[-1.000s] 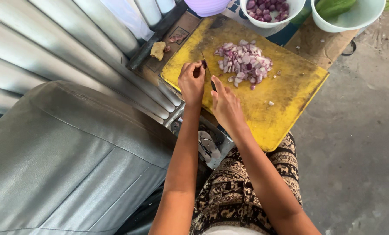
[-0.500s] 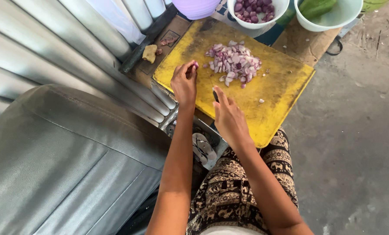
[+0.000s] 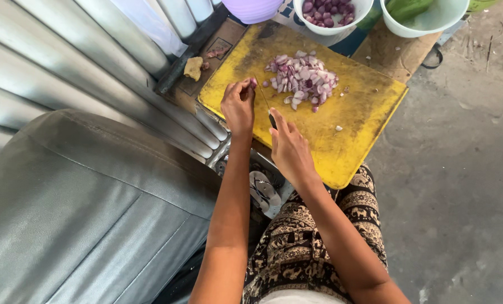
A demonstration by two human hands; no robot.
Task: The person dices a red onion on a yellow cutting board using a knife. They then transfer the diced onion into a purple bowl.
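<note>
Chopped: pile of shallot pieces [image 3: 303, 79] on yellow board [image 3: 353, 135].
Left hand [image 3: 238, 106]: pinches one small shallot [image 3: 254, 83].
Right hand [image 3: 288, 147]: grips knife [image 3: 264, 101] — blade beside that shallot.
Left: bowl of whole shallots [image 3: 326, 12] — uncut.

Single head cam, looks steeply down over the person's own lap onto the yellow cutting board [image 3: 341, 135] (board sits rotated, upper centre of frame). Fairly near, forearm range. Corrugated metal wall [image 3: 82, 73] fills the view left of the board, concrete floor [image 3: 465, 186] right of it.
</note>
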